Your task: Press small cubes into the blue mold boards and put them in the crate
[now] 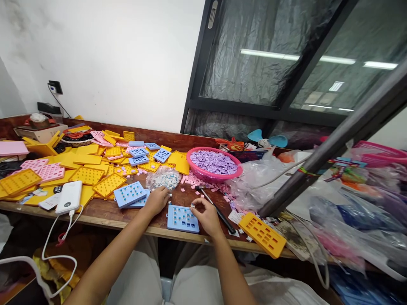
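Observation:
A light blue grid tray (pixel 182 219) lies flat near the front edge of the wooden table (pixel 104 214). My right hand (pixel 207 215) hovers over its right end, fingers pinched on a tiny piece I can barely make out. My left hand (pixel 156 200) rests just left of the tray, fingers curled down beside a clear bag of small pale pieces (pixel 163 178). What the left fingers hold, if anything, is hidden.
A pink basket of purple pieces (pixel 213 163) stands behind the tray. Piles of yellow, pink and blue trays (pixel 89 167) cover the left. A small hammer (pixel 216 207), a yellow tray (pixel 262 234), a white power bank (pixel 69 197) and plastic bags (pixel 343 199) lie around.

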`<action>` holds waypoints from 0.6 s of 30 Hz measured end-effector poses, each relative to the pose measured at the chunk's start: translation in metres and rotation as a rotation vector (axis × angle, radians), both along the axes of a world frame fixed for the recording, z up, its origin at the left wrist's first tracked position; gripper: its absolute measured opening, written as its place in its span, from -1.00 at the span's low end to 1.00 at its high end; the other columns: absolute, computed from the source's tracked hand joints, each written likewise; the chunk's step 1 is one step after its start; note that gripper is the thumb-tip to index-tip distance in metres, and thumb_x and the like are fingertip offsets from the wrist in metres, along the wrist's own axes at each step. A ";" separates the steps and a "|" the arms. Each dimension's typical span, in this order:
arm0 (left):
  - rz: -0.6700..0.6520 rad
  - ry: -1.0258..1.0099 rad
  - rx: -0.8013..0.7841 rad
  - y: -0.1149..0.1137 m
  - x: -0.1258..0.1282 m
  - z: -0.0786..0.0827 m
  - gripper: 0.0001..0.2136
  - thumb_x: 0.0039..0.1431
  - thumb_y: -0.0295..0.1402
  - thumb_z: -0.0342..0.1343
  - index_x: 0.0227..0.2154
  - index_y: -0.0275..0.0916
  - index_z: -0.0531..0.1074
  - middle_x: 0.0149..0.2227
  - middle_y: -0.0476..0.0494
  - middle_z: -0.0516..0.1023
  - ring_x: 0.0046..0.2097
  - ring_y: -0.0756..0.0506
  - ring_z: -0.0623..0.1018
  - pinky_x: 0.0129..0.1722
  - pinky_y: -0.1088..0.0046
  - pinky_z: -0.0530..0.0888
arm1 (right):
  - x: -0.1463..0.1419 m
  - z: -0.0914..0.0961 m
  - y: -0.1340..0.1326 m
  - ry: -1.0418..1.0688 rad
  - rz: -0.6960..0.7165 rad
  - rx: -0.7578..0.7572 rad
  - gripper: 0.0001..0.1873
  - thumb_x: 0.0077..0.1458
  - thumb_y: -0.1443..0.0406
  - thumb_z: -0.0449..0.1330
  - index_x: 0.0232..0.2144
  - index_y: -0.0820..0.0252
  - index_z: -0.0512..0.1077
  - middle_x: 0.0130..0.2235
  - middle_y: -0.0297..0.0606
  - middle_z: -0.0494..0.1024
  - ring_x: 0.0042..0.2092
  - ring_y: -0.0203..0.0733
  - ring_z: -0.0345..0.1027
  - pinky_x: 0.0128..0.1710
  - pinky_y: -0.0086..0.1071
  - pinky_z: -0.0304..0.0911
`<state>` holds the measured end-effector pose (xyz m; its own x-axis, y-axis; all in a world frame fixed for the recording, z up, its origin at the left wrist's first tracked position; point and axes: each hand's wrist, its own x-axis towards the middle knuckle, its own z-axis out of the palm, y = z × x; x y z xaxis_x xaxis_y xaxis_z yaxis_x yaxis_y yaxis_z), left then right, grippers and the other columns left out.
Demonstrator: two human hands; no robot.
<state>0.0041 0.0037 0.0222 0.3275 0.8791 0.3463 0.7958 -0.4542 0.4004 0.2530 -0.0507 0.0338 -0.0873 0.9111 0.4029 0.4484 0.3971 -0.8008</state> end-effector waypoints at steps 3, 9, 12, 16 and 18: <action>-0.081 -0.099 0.045 -0.001 0.002 -0.001 -0.81 0.33 -0.40 0.06 -0.05 -0.17 0.47 -0.04 -0.13 0.52 -0.04 -0.08 0.53 0.04 0.39 0.45 | 0.008 -0.016 -0.025 0.158 -0.015 -0.039 -0.66 0.06 0.12 0.35 -0.16 0.17 0.53 -0.23 -0.19 0.57 -0.33 -0.15 0.42 -0.33 -0.32 0.37; -0.216 -0.197 0.131 -0.008 0.006 0.005 -0.77 0.28 -0.50 0.05 -0.10 -0.18 0.54 -0.05 -0.18 0.51 0.00 -0.10 0.53 0.08 0.33 0.47 | 0.013 -0.038 -0.031 0.310 -0.112 0.031 -0.61 0.01 0.00 0.38 -0.30 0.19 0.56 -0.22 -0.13 0.57 -0.24 -0.08 0.47 -0.21 -0.23 0.45; -0.247 -0.349 0.130 -0.017 0.012 0.011 -0.80 0.24 -0.50 0.08 -0.16 -0.20 0.55 -0.09 -0.17 0.52 -0.07 -0.07 0.55 0.01 0.34 0.52 | 0.014 -0.040 -0.029 0.383 -0.069 0.009 -0.57 -0.03 -0.01 0.41 -0.25 0.19 0.57 -0.16 -0.10 0.57 -0.21 -0.06 0.50 -0.16 -0.19 0.49; -0.285 -0.548 0.046 -0.031 0.020 0.018 -0.84 0.22 -0.35 0.19 -0.16 -0.23 0.56 -0.09 -0.18 0.54 -0.13 -0.07 0.57 -0.11 0.37 0.57 | 0.014 -0.036 -0.032 0.341 -0.019 0.033 -0.66 0.12 0.04 0.33 -0.21 0.18 0.60 -0.10 -0.08 0.56 -0.10 -0.04 0.50 -0.06 -0.18 0.46; -0.307 -0.603 0.010 -0.038 0.021 0.022 -0.81 0.23 -0.27 0.21 -0.17 -0.24 0.57 -0.08 -0.20 0.54 -0.10 -0.09 0.58 -0.09 0.35 0.57 | 0.014 -0.036 -0.034 0.305 -0.021 0.053 -0.70 0.17 0.07 0.29 -0.22 0.17 0.60 -0.11 -0.09 0.57 -0.05 -0.04 0.49 0.00 -0.16 0.43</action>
